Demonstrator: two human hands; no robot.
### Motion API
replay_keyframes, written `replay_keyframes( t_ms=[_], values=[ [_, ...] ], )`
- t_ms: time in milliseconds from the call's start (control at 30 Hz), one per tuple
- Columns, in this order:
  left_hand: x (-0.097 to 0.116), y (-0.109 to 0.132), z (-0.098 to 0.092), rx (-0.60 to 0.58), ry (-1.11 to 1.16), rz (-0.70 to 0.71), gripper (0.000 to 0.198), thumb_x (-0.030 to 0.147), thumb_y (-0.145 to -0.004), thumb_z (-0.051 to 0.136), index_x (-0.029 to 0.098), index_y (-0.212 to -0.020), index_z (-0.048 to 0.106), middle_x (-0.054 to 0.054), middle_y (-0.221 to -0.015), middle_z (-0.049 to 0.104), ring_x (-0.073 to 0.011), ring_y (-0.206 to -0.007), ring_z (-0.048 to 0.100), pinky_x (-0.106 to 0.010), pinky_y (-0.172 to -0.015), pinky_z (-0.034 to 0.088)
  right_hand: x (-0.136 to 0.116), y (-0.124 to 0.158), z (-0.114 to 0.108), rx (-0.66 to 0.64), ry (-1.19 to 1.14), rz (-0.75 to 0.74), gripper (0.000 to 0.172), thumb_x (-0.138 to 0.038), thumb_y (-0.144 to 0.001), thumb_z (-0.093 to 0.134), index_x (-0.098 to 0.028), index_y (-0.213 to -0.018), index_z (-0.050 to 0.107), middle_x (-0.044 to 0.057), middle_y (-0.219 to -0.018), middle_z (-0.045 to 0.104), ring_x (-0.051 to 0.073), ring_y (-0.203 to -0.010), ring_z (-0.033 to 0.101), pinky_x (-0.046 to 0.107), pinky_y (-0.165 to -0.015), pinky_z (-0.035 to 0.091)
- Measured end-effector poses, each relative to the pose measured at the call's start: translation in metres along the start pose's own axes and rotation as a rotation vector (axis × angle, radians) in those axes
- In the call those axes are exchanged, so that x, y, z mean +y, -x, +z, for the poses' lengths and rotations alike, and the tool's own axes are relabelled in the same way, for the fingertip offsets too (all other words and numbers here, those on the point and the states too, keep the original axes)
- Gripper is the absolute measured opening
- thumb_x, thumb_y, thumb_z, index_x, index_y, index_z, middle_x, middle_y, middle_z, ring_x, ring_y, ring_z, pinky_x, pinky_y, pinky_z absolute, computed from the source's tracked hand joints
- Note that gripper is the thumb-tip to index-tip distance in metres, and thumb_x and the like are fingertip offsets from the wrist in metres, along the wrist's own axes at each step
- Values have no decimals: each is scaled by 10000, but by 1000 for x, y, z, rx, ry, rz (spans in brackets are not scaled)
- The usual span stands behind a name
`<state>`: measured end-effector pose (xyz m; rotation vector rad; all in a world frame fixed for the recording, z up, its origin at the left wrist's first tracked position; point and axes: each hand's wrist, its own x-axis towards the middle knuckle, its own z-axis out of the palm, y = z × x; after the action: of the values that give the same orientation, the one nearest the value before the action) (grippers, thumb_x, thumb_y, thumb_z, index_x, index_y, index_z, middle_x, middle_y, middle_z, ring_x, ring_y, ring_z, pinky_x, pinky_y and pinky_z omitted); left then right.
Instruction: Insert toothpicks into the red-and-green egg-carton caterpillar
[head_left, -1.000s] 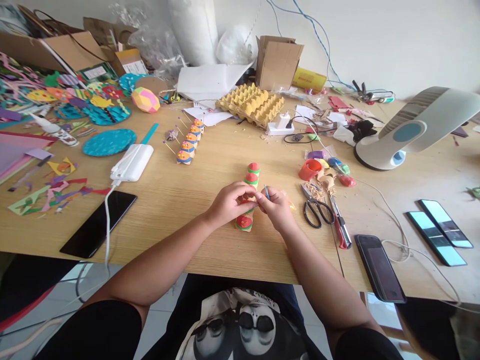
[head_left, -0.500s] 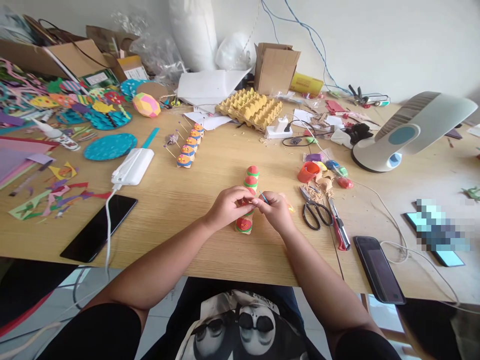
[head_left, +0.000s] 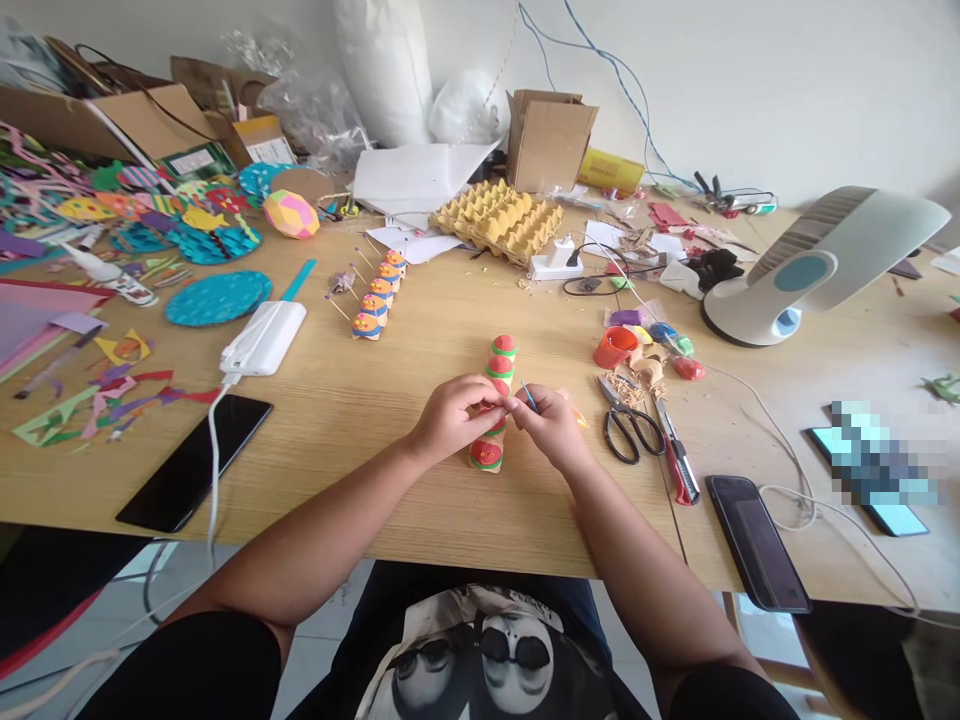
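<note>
An egg-carton caterpillar (head_left: 499,366) painted red with green bands lies lengthwise on the table, its middle partly hidden by my hands. Above it, my left hand (head_left: 459,412) is closed in a pinch, with thumb and forefinger meeting the right fingertips. What sits between those fingertips is too small to make out. A thin blue stick-like tool (head_left: 530,398) pokes up from my right hand (head_left: 553,424), which is closed around it. Farther left stands a second egg-carton caterpillar (head_left: 380,291) in orange and blue, with pin-like sticks leaning out of its side.
Scissors (head_left: 631,425), a red utility knife (head_left: 681,462) and an orange-red cup (head_left: 616,346) lie right of my hands. A yellow egg tray (head_left: 499,222) is at the back. Phones (head_left: 196,462), a power bank (head_left: 264,338) with a cable, paper scraps and a white lamp-like device (head_left: 795,270) surround the area.
The view has shifted very slightly. Both hands keep nearly the same pinched pose over the red and green caterpillar.
</note>
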<state>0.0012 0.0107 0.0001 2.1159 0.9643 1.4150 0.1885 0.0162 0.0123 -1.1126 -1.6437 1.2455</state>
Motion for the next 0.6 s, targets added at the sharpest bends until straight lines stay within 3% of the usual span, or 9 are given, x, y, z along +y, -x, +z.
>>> replay_keyframes(
  t_ms=[267, 400, 600],
  values=[
    [-5, 1, -2, -3, -147, 43, 102, 187, -917, 710, 217, -1007, 745, -32, -959, 762, -140, -861, 709, -247, -746, 566, 1, 1, -1, -36, -198, 121, 468, -654, -795, 745, -204, -788, 618, -54, -569, 479, 102, -529, 359, 258, -514, 270],
    [-5, 2, -2, -18, -186, 65, 169, 190, -911, 724, 221, -1075, 752, -42, -1009, 774, -152, -896, 725, -265, -782, 583, 1, 0, -1, 2, -92, 81, 478, -660, -814, 727, -199, -743, 623, -44, -568, 492, 104, -533, 353, 269, -525, 276],
    [-2, 0, -3, 25, -181, 82, 76, 258, -935, 722, 211, -953, 779, -39, -942, 793, -148, -842, 741, -268, -771, 587, -3, 0, -2, 48, 44, 5, 565, -706, -848, 657, -205, -610, 553, -31, -547, 464, 113, -538, 362, 286, -548, 297]
  ],
)
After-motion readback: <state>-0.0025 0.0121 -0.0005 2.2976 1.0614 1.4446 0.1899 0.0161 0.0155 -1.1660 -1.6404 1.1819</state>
